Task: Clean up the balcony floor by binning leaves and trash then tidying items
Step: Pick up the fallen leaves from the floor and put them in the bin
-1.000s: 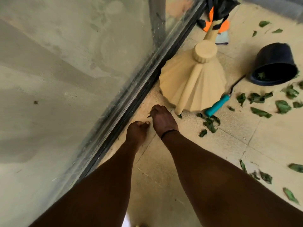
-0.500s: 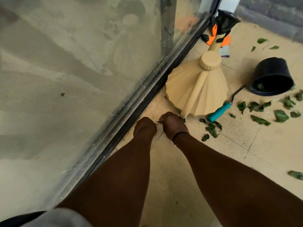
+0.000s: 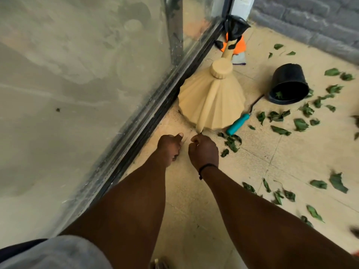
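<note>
Lying scattered, torn green leaves litter the tiled floor.

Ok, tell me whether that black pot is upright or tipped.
Tipped: the black pot lies on its side, mouth facing the camera, a leaf scrap inside.

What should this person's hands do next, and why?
Probably reach the right hand to the leaves lying just beside it near the teal-handled tool. They are the nearest litter, and many more still cover the floor.

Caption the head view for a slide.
Both hands curled low by the beige stand; leaves litter the floor beside a tipped black pot.
</note>
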